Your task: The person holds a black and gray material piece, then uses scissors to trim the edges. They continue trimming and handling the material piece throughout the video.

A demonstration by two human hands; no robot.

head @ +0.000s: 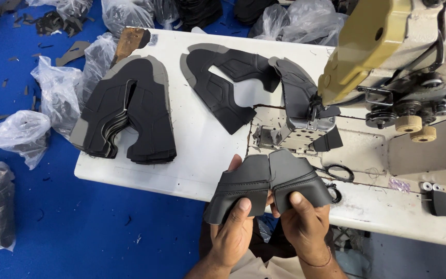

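my left hand [232, 233] and right hand [305, 227] are both clenched on one dark grey stitched piece [267, 186], thumbs pressed on its near face, other fingers curled behind. the piece hangs over the near edge of the white tabletop [197, 155], at 6 o'clock in view, not resting on it. it is two matt, leather-like panels joined along a centre seam, each flaring outward with raised stitched bands near the lower edge.

open room: a bare strip of tabletop lies at 12 o'clock from the piece. at 10 o'clock, well apart, a stack of black cut uppers [127, 111] with grey borders sits near the tabletop's left edge. at 12 o'clock lies a single black upper [223, 85], flat. at 1 o'clock the sewing machine [388, 62], beige and olive, stands over another dark piece [298, 90] at its needle plate. black-handled scissors [336, 173] lie just beside my right hand at 2 o'clock. crinkled clear plastic bags [52, 93] crowd the blue floor [78, 227] at 9 o'clock.
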